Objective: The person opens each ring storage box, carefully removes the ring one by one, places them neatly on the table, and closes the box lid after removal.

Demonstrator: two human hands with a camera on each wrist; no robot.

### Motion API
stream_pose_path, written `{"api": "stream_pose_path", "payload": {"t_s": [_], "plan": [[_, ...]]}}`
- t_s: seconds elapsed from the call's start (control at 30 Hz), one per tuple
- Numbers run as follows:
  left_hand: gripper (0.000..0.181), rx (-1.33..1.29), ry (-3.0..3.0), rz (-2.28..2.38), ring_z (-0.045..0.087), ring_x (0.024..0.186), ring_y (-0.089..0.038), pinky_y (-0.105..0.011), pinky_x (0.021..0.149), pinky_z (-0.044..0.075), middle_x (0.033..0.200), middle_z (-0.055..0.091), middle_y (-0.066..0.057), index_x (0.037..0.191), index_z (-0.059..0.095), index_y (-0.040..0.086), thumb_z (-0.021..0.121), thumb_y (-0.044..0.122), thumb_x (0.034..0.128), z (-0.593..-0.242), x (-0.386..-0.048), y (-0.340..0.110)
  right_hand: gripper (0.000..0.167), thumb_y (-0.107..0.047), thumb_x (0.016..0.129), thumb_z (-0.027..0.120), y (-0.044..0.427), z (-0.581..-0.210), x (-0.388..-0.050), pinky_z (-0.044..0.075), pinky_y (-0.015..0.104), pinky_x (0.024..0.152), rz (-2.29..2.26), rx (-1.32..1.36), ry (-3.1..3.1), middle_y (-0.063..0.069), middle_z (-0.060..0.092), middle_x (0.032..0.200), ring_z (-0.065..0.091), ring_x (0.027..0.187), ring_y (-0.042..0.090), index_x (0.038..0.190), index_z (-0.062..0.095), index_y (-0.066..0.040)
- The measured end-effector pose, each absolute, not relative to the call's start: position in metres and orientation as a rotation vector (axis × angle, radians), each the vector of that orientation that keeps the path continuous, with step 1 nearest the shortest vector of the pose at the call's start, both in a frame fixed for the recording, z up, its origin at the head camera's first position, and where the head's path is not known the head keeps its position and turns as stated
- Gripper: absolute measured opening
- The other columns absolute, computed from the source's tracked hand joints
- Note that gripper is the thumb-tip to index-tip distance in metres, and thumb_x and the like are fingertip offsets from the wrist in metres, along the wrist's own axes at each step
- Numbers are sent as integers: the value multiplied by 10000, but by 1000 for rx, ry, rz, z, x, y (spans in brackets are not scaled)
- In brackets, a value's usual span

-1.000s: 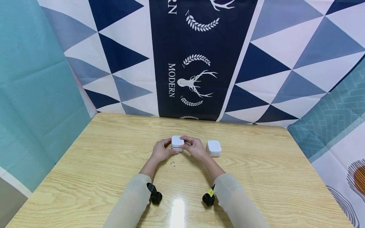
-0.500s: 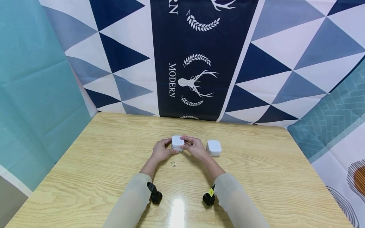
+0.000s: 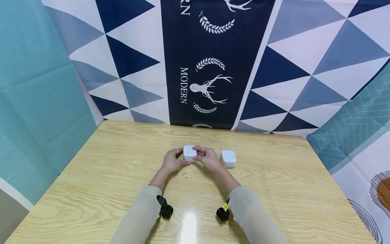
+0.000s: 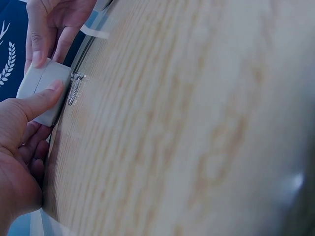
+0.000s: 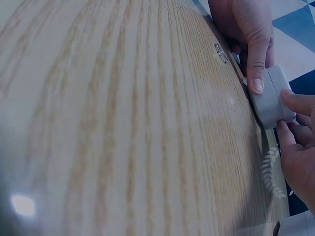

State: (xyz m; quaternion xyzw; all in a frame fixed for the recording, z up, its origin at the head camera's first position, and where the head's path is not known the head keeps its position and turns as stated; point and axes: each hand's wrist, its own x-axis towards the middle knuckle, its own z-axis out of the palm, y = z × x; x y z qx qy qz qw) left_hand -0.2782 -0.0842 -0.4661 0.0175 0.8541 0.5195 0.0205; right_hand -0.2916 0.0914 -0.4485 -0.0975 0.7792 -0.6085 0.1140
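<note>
The person's left hand (image 3: 174, 162) and right hand (image 3: 209, 158) are holding 1 small white box (image 3: 189, 151) between them toward the far side of the wooden surface (image 3: 91, 189). The left grip is curling around the box, its thumb pressing on the lower part, below the seam that is showing in both wrist views. The right grip is pinching from the opposite side, its fingertips pressing around the upper part; both grips are spreading only as wide as the box. The box is sitting upright, its base appearing to be touching the surface. A thin ring (image 3: 185, 175) is lying just on the near side of the box, between the 2 forearms. A 2nd white box (image 3: 228, 158) is standing just beside the right hand, on its outer side. Pale sleeves (image 3: 137, 213) are covering both forearms, and a dark panel (image 3: 210, 64) with the word MODERN is hanging behind.
</note>
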Motion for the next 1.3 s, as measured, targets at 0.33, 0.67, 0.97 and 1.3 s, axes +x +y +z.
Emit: {"api": "stream_pose_path", "payload": {"t_s": [0.33,0.67,0.97,1.3], "plan": [[659,48,2635,1597,469,1287,-268,-410,1084,368,1328,568,-78,1328,534,109,800,217,735,-464,-281,-86,408,8,844,645,90,-447,-291,468,279,975,-1790,-241,2284,124,472,1414,484,1269,267,1246,584,-16],[668,50,2621,1617,470,1287,-271,-412,1086,367,1337,559,-80,1336,522,105,799,217,739,-466,-281,-84,481,-29,836,672,94,-445,-286,514,315,927,-1738,-296,2371,120,541,1350,566,1182,292,1301,556,-82],[725,59,2500,1711,448,1300,-287,-430,1072,384,1363,528,-104,1373,470,88,800,209,739,-464,-280,-91,465,-122,824,711,99,-439,-284,550,303,842,-1658,-294,2466,94,604,1276,646,1042,241,1272,586,-128],[723,96,2533,1734,516,1194,-318,-442,1010,431,1304,568,-140,1369,477,93,801,229,737,-456,-275,-93,311,-156,851,681,108,-420,-279,531,251,689,-1664,-322,2608,124,681,985,623,798,151,1140,657,-42]]}}
